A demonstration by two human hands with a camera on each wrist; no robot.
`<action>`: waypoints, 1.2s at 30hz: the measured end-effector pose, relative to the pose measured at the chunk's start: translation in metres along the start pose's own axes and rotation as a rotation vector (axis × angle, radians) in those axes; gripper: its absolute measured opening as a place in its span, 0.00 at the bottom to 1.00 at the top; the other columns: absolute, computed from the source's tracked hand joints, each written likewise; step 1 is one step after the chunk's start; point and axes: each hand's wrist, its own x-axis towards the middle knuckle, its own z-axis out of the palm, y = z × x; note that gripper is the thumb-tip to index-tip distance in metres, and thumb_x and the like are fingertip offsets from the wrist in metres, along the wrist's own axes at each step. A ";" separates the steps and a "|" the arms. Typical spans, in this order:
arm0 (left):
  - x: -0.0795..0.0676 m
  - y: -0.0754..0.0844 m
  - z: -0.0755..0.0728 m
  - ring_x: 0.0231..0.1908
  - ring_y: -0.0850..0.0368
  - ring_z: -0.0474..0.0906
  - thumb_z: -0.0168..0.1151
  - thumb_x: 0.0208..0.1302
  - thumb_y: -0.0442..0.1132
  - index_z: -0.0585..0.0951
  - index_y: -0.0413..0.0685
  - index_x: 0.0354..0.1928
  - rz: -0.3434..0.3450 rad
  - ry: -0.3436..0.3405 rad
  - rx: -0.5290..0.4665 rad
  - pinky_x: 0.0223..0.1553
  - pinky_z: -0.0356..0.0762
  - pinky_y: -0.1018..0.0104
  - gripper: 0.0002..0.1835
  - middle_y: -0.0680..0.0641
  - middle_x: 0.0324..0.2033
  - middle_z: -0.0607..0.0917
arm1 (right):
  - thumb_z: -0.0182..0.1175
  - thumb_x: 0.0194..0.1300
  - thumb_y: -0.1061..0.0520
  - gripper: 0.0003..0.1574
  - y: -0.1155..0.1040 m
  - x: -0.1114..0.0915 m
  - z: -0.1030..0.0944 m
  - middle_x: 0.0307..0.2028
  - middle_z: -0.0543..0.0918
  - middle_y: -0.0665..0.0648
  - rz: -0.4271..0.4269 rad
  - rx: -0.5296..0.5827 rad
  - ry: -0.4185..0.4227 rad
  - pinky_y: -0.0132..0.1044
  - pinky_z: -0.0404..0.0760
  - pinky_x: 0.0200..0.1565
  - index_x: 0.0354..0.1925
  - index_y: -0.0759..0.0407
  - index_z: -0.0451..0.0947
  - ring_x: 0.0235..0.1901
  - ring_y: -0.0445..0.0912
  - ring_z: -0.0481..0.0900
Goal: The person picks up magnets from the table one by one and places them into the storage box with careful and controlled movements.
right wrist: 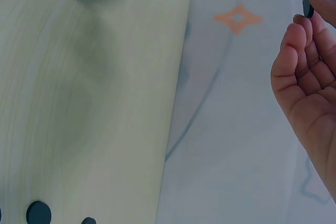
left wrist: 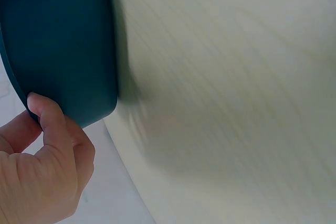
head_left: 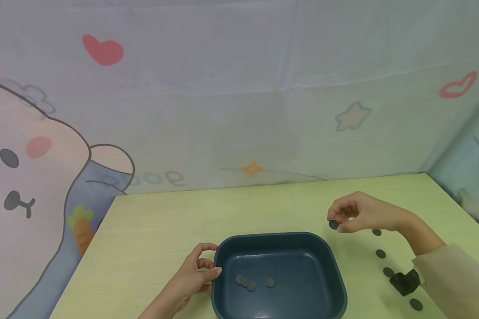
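Note:
A dark blue rectangular basin [head_left: 279, 261] with rounded corners stands on the table at the front middle. My left hand [head_left: 193, 270] grips its left rim, thumb over the edge and fingers outside; the left wrist view shows the fingers [left wrist: 50, 114] at the rim. Several small dark discs [head_left: 270, 282] lie on the basin's floor, some overlapping. Above the table, right of the basin, my right hand [head_left: 357, 212] pinches one black disc [head_left: 333, 224] between thumb and fingers. In the right wrist view this disc [right wrist: 308, 2] is held edge-on at the fingertips.
Several more black discs [head_left: 380, 253] lie in a loose row on the right of the pale yellow-green table [head_left: 175, 217]. A black wrist device [head_left: 405, 282] sits by the right sleeve [head_left: 455, 279]. A printed cloth [head_left: 223, 133] hangs behind the table.

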 end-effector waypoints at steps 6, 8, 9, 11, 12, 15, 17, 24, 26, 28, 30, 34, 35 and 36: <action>0.000 0.002 0.000 0.25 0.57 0.72 0.60 0.61 0.29 0.63 0.47 0.61 0.007 -0.013 -0.007 0.24 0.73 0.68 0.28 0.46 0.30 0.70 | 0.62 0.59 0.66 0.11 -0.004 0.009 0.002 0.29 0.76 0.53 0.015 -0.013 -0.006 0.37 0.75 0.33 0.41 0.60 0.77 0.28 0.43 0.74; 0.000 0.003 0.000 0.25 0.57 0.72 0.60 0.61 0.29 0.63 0.47 0.61 0.011 -0.019 -0.006 0.25 0.74 0.68 0.28 0.46 0.30 0.71 | 0.62 0.59 0.66 0.11 -0.005 0.012 0.003 0.29 0.76 0.53 0.017 -0.021 -0.009 0.37 0.76 0.32 0.41 0.60 0.77 0.28 0.42 0.74; 0.000 0.003 0.000 0.25 0.57 0.72 0.60 0.61 0.29 0.63 0.47 0.61 0.014 -0.021 -0.006 0.25 0.74 0.68 0.28 0.46 0.30 0.71 | 0.62 0.59 0.65 0.11 -0.005 0.014 0.003 0.28 0.76 0.52 0.016 -0.026 -0.010 0.37 0.76 0.32 0.41 0.59 0.77 0.28 0.42 0.74; 0.000 0.004 0.000 0.25 0.57 0.72 0.60 0.61 0.29 0.63 0.47 0.61 0.014 -0.019 -0.002 0.25 0.74 0.68 0.28 0.46 0.30 0.71 | 0.63 0.59 0.65 0.10 -0.006 0.018 0.004 0.28 0.76 0.52 0.015 -0.028 -0.013 0.37 0.76 0.32 0.41 0.59 0.77 0.28 0.42 0.74; 0.000 0.004 0.000 0.25 0.57 0.72 0.60 0.61 0.29 0.63 0.47 0.61 0.012 -0.018 -0.001 0.24 0.73 0.68 0.28 0.46 0.30 0.71 | 0.63 0.59 0.65 0.11 -0.007 0.019 0.004 0.29 0.77 0.52 0.012 -0.029 -0.015 0.37 0.76 0.32 0.41 0.59 0.77 0.28 0.42 0.74; 0.000 0.004 0.000 0.25 0.57 0.72 0.60 0.61 0.29 0.63 0.47 0.61 0.007 -0.015 -0.001 0.24 0.73 0.68 0.28 0.46 0.30 0.71 | 0.63 0.59 0.65 0.11 -0.008 0.024 0.005 0.29 0.77 0.51 0.007 -0.026 -0.021 0.37 0.76 0.32 0.41 0.60 0.77 0.28 0.42 0.74; 0.000 0.004 0.000 0.25 0.57 0.72 0.60 0.61 0.29 0.63 0.47 0.61 0.006 -0.014 -0.002 0.24 0.73 0.68 0.28 0.46 0.30 0.71 | 0.63 0.59 0.64 0.11 -0.009 0.028 0.006 0.29 0.77 0.51 0.005 -0.027 -0.022 0.37 0.76 0.33 0.41 0.60 0.77 0.28 0.42 0.74; 0.000 0.003 0.000 0.25 0.57 0.72 0.60 0.60 0.28 0.63 0.47 0.61 0.004 -0.011 -0.004 0.24 0.73 0.68 0.28 0.46 0.30 0.70 | 0.64 0.58 0.62 0.11 -0.012 0.040 0.013 0.29 0.77 0.52 0.047 -0.030 -0.027 0.37 0.76 0.33 0.41 0.58 0.78 0.29 0.43 0.74; -0.001 0.003 0.000 0.25 0.57 0.73 0.60 0.60 0.28 0.63 0.47 0.61 0.003 -0.012 -0.004 0.24 0.74 0.68 0.28 0.46 0.30 0.70 | 0.64 0.58 0.62 0.11 -0.013 0.044 0.015 0.29 0.77 0.53 0.068 -0.021 -0.027 0.37 0.76 0.33 0.41 0.58 0.78 0.29 0.43 0.74; -0.001 0.003 0.000 0.26 0.57 0.72 0.60 0.60 0.28 0.63 0.47 0.61 0.004 -0.011 -0.002 0.24 0.74 0.68 0.28 0.46 0.30 0.70 | 0.64 0.57 0.62 0.11 -0.014 0.047 0.017 0.29 0.78 0.53 0.080 -0.012 -0.027 0.38 0.76 0.33 0.41 0.58 0.78 0.29 0.43 0.74; -0.001 0.003 0.000 0.25 0.57 0.72 0.60 0.60 0.28 0.63 0.47 0.61 0.007 -0.010 -0.002 0.24 0.73 0.68 0.28 0.46 0.30 0.70 | 0.64 0.57 0.62 0.11 -0.015 0.051 0.020 0.29 0.78 0.54 0.082 -0.002 -0.031 0.38 0.76 0.33 0.41 0.59 0.78 0.29 0.43 0.74; -0.001 0.002 0.000 0.25 0.57 0.72 0.60 0.60 0.28 0.63 0.47 0.61 0.007 -0.006 0.003 0.24 0.73 0.68 0.28 0.47 0.30 0.70 | 0.65 0.56 0.63 0.11 -0.014 0.059 0.025 0.29 0.77 0.53 0.071 0.003 -0.038 0.37 0.76 0.33 0.40 0.60 0.78 0.29 0.43 0.73; -0.001 0.002 0.000 0.25 0.57 0.72 0.60 0.60 0.28 0.63 0.47 0.61 0.004 -0.005 0.003 0.24 0.73 0.68 0.28 0.47 0.30 0.70 | 0.65 0.56 0.62 0.11 -0.014 0.061 0.026 0.29 0.77 0.53 0.070 0.004 -0.041 0.37 0.76 0.33 0.40 0.60 0.78 0.29 0.43 0.73; -0.001 0.002 0.000 0.25 0.57 0.72 0.60 0.60 0.28 0.63 0.47 0.61 0.000 -0.003 0.005 0.24 0.73 0.68 0.28 0.47 0.30 0.70 | 0.65 0.56 0.62 0.11 -0.014 0.063 0.027 0.29 0.77 0.54 0.069 0.005 -0.045 0.37 0.76 0.32 0.40 0.60 0.79 0.29 0.43 0.73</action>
